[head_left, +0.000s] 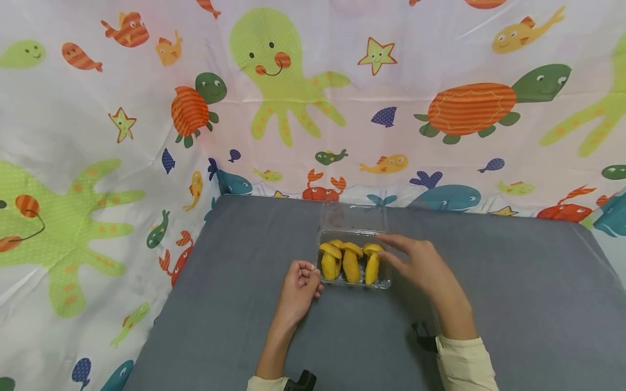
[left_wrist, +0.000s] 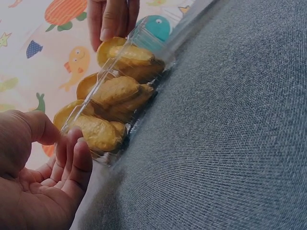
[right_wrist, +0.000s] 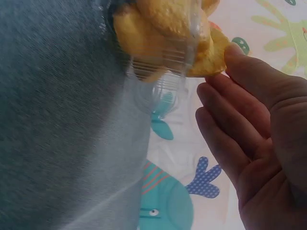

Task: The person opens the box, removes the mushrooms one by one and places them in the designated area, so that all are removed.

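Observation:
A clear plastic box (head_left: pixel 359 285) with a hinged lid (head_left: pixel 353 217) folded back lies on the grey table. Several yellow mushrooms (head_left: pixel 351 263) lie in it side by side, caps toward the lid. My left hand (head_left: pixel 299 290) pinches the box's left edge between thumb and curled fingers, seen closer in the left wrist view. At the other end, my right hand (head_left: pixel 423 266) has thumb and fingertips at the cap of the rightmost mushroom (head_left: pixel 373 266). In the right wrist view, the thumb (right_wrist: pixel 252 69) touches the cap's edge, with the fingers beside its lower rim.
The grey tabletop (head_left: pixel 235 244) extends around the box. Behind it and to the left hangs a white curtain (head_left: pixel 323 32) printed with sea animals. Dark wrist devices (head_left: pixel 301 381) sit at both pale sleeves (head_left: pixel 464 361).

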The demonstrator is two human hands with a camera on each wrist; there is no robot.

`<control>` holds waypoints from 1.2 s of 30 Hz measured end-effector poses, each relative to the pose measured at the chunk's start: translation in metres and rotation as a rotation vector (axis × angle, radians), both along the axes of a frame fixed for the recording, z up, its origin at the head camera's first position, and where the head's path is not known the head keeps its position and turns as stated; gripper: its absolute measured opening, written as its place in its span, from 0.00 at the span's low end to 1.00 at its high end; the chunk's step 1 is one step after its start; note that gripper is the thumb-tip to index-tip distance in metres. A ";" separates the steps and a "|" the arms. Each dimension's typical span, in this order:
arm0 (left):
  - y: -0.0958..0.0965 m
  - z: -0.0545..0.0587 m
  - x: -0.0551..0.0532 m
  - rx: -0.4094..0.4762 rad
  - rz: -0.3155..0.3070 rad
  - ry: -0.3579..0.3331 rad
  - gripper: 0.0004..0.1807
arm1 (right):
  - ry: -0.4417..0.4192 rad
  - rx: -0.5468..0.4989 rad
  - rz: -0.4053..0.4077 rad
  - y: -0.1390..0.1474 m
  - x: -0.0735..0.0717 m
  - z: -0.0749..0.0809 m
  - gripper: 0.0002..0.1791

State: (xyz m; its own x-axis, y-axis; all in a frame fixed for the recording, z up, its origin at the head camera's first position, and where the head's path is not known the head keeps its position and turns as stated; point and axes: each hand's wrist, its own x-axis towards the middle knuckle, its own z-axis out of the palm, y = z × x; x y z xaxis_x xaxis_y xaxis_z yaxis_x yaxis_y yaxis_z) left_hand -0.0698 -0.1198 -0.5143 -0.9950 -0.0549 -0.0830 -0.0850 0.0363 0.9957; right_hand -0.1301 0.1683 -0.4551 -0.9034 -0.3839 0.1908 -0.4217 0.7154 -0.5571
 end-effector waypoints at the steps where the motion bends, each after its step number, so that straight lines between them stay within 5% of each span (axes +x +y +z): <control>1: 0.000 0.000 0.000 0.001 0.001 0.001 0.10 | -0.001 -0.002 -0.007 0.000 0.001 -0.001 0.25; 15: 0.001 0.001 -0.003 -0.021 0.006 0.001 0.08 | 0.079 -0.041 -0.114 -0.009 0.018 -0.021 0.26; 36: 0.001 -0.002 -0.001 -0.015 0.012 0.010 0.10 | 0.253 -0.121 -0.176 -0.015 0.019 -0.034 0.21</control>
State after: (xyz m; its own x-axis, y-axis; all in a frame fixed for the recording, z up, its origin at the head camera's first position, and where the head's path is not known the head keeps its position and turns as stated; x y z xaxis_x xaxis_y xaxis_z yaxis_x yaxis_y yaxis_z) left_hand -0.0708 -0.1190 -0.5160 -0.9951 -0.0682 -0.0722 -0.0757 0.0507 0.9958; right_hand -0.1111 0.1534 -0.4891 -0.8719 -0.1864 0.4528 -0.4332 0.7246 -0.5359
